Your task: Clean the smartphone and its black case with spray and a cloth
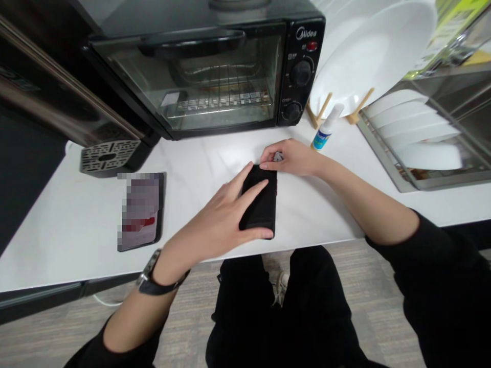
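White counter point(76, 225) runs under a black toaster oven point(207, 66). On it a black phone point(263, 202) lies flat near the front edge, long axis running front to back. The left hand point(222, 220) presses on it with fingers spread; the right hand point(291, 157) pinches a small grey cloth point(278, 156) at its far end. Nearby sit a spray bottle point(326, 130), a second phone point(141, 210), plates point(368, 56) and a dish rack point(425, 153).
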`<action>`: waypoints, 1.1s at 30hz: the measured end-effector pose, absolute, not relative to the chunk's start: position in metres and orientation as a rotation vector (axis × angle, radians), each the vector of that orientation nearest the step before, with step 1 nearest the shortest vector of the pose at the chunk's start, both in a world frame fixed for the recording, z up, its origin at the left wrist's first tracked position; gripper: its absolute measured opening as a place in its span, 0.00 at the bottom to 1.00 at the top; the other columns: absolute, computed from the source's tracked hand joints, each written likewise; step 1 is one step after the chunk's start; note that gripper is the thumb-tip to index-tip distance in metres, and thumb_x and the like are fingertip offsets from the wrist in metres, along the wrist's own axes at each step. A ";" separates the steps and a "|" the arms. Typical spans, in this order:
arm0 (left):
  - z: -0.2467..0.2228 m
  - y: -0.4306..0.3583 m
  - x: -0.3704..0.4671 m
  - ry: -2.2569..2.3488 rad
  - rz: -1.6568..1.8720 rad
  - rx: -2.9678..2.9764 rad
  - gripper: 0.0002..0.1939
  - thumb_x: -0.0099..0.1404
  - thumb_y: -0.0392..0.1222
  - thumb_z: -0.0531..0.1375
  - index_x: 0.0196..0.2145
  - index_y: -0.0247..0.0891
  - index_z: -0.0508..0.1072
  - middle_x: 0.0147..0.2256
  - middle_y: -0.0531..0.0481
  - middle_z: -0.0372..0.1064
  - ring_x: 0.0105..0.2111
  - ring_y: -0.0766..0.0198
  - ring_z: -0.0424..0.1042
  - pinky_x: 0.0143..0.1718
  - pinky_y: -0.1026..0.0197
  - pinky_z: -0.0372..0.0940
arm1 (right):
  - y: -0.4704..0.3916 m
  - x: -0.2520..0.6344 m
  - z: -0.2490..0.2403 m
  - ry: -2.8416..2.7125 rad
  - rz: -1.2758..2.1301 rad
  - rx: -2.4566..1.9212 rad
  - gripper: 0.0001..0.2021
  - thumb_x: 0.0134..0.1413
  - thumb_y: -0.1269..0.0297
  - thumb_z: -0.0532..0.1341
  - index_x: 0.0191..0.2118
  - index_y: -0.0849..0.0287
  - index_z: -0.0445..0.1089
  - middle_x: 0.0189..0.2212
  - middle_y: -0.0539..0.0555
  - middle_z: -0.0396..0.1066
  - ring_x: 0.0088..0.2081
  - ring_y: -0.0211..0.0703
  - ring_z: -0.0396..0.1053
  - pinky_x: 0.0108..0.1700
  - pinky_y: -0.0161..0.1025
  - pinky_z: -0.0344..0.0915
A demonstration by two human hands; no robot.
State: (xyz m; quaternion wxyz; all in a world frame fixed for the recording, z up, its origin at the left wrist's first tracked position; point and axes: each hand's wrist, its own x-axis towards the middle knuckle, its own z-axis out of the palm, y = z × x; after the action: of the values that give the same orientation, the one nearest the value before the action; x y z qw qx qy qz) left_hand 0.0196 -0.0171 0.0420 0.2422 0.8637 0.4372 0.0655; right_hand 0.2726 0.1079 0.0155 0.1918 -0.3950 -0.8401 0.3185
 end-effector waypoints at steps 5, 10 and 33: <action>0.020 -0.061 0.026 1.314 0.176 2.520 0.41 0.74 0.63 0.58 0.77 0.48 0.55 0.80 0.36 0.34 0.79 0.36 0.42 0.75 0.24 0.50 | 0.106 0.268 0.012 -2.384 0.861 -1.029 0.14 0.62 0.52 0.65 0.40 0.58 0.81 0.34 0.52 0.79 0.36 0.41 0.72 0.44 0.38 0.60; 0.006 -0.065 0.041 1.407 0.311 2.608 0.40 0.73 0.64 0.59 0.76 0.46 0.59 0.79 0.34 0.41 0.77 0.32 0.49 0.72 0.20 0.53 | 0.110 0.266 0.006 -2.376 0.837 -0.973 0.14 0.63 0.53 0.62 0.35 0.58 0.78 0.31 0.52 0.76 0.36 0.41 0.69 0.43 0.39 0.59; 0.005 -0.059 0.047 1.353 0.296 2.555 0.39 0.77 0.62 0.54 0.78 0.45 0.54 0.80 0.34 0.33 0.80 0.38 0.35 0.76 0.31 0.51 | 0.106 0.261 0.005 -2.392 0.731 -0.938 0.12 0.65 0.56 0.60 0.33 0.57 0.72 0.33 0.53 0.71 0.37 0.44 0.67 0.45 0.40 0.59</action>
State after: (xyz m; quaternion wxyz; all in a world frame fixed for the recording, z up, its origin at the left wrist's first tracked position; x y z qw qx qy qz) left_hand 0.0466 -0.0589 0.0049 0.1173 0.8731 0.4622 0.1010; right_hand 0.2607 0.1064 0.0047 0.2328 -0.3415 -0.8708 0.2662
